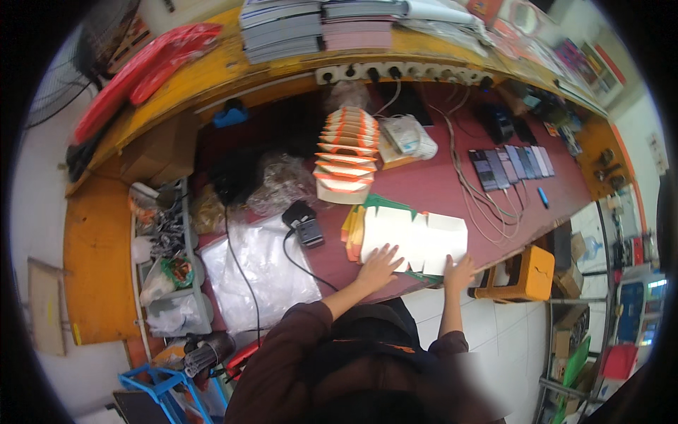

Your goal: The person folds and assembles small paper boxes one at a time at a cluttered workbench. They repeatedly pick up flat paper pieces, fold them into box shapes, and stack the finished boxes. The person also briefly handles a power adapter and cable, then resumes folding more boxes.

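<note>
A flat cream-white die-cut card blank [417, 240], with slits along its edges, lies near the table's front edge. Under it, green and yellow-orange card pieces [353, 233] stick out at the left and back. My left hand [380, 268] rests on the blank's near left part, fingers spread. At the near right corner of the blank is my right hand [459, 272], its fingers stretched out against the edge; the underside of its grip is hidden. Behind the blank stands a row of folded cream and orange card boxes [346, 155], nested into one another.
Left of the blank sit a black power adapter [308, 232] with a cable and clear plastic bags [261, 275]. Grey bins [180, 304] line the left side. Several phones [512, 166] with cables lie at right, near a blue marker [543, 198]. A yellow stool [526, 275] stands beside the table.
</note>
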A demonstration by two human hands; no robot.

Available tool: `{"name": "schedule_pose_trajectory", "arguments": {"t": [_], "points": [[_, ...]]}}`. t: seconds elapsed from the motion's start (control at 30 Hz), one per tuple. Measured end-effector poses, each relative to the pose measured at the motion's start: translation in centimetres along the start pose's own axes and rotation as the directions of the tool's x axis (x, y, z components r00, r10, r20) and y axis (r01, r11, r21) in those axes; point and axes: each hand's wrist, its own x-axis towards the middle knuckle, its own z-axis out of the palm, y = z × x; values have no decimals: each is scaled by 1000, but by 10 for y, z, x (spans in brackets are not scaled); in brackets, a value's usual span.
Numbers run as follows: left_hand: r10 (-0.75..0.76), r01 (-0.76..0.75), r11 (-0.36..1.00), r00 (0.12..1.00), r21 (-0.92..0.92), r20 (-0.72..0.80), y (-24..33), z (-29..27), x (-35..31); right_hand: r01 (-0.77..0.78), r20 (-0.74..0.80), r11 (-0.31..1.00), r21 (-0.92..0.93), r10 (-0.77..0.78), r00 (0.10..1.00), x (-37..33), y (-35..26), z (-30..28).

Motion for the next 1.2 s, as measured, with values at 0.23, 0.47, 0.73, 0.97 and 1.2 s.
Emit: {"name": "schedule_pose_trajectory", "arguments": {"t": [0.23, 0.47, 0.73, 0.97, 1.2], "points": [[-3, 1, 1000, 996, 22, 84, -4, -3, 4, 326, -182, 908, 262, -286, 941, -2, 2, -21], [-6, 9, 504, 1000, -864, 7, 54, -68, 41, 93, 37, 599, 795, -201, 979, -20, -53, -122], [-240, -218, 376, 916, -901, -322, 81, -160, 33, 559, -411, 444, 700, -391, 824, -58, -78, -187], [-150, -330, 764, 744, -554, -651, 84, -207, 14, 419, -351, 262, 869, -269, 897, -61, -78, -222], [-181, -415, 529, 797, -740, -576, 105, -217, -3, 463, -409, 190, 866, -263, 874, -77, -96, -251]]}}
